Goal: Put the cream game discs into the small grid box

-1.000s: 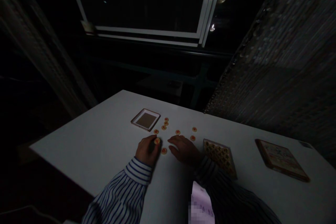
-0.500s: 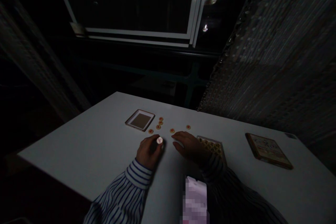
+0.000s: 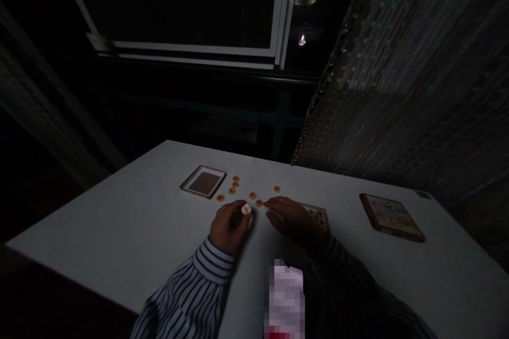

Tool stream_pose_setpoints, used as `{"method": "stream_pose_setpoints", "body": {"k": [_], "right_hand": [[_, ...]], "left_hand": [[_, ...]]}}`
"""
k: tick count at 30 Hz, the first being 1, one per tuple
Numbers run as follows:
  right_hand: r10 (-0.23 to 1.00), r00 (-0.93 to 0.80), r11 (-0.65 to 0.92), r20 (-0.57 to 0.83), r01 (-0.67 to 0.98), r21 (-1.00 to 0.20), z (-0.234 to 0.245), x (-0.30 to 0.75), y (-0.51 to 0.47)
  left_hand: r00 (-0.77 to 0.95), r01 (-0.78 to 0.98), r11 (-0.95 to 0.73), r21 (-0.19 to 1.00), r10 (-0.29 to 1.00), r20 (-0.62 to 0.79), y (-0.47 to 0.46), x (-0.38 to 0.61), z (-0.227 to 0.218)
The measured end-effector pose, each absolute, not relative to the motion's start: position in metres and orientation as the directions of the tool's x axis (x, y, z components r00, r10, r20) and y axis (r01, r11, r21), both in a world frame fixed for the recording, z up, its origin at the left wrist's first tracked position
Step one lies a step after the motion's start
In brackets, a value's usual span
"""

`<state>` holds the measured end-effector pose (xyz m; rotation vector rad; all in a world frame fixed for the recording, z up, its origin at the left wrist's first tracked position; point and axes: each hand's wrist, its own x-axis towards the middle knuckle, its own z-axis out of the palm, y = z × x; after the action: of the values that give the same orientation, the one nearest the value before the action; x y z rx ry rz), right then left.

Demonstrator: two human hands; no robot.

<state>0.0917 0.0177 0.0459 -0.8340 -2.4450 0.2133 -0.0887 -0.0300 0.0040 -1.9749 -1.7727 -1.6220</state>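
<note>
My left hand [image 3: 228, 226] is closed in a pinch on a small round token [image 3: 246, 209] with a red mark, held just above the white table [image 3: 131, 233]. Close to its right lies my right hand [image 3: 292, 218], fingers curled over the table with the fingertips near another token [image 3: 259, 203]; whether it holds anything is hidden. Several more round tokens [image 3: 234, 184] lie scattered just beyond both hands. Both sleeves are striped.
A shallow square tray [image 3: 203, 181] lies at the back left of the tokens. A patterned board [image 3: 318, 214] is partly hidden behind my right hand. A flat framed box [image 3: 391, 216] sits far right. The room around is dark, with a window frame [image 3: 278, 10] behind.
My left hand has lifted one token off the table and turned it face up between its fingers. My right hand has slid slightly forward. The camera has drifted right.
</note>
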Motion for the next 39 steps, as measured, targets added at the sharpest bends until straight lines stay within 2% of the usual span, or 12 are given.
{"method": "stream_pose_setpoints", "body": {"k": [6,13,20,29,35,39], "right_hand": [[0.632,-0.638,0.774,0.440,0.547,-0.319,0.046,0.105,0.017],[0.669,-0.601,0.740,0.438,0.593,-0.317,0.039,0.120,0.021],[0.683,-0.581,0.729,0.443,0.575,-0.371,0.041,0.130,0.020],[0.718,-0.530,0.696,0.451,0.536,-0.478,0.033,0.149,0.021],[0.793,-0.402,0.609,0.458,0.537,-0.584,0.021,0.163,0.018],[0.806,-0.372,0.591,0.461,0.460,-0.663,0.015,0.171,0.016]], "left_hand": [[-0.223,0.692,-0.344,0.635,0.735,0.641,-0.028,-0.071,0.010],[-0.159,0.684,-0.366,0.631,0.769,0.619,-0.024,-0.058,0.016],[-0.116,0.664,-0.408,0.626,0.771,0.626,-0.013,-0.046,0.010],[-0.067,0.635,-0.459,0.622,0.769,0.636,-0.002,-0.021,0.011],[-0.061,0.610,-0.469,0.639,0.777,0.627,-0.001,-0.010,0.006],[-0.042,0.612,-0.456,0.646,0.797,0.602,-0.003,-0.008,0.001]]}}
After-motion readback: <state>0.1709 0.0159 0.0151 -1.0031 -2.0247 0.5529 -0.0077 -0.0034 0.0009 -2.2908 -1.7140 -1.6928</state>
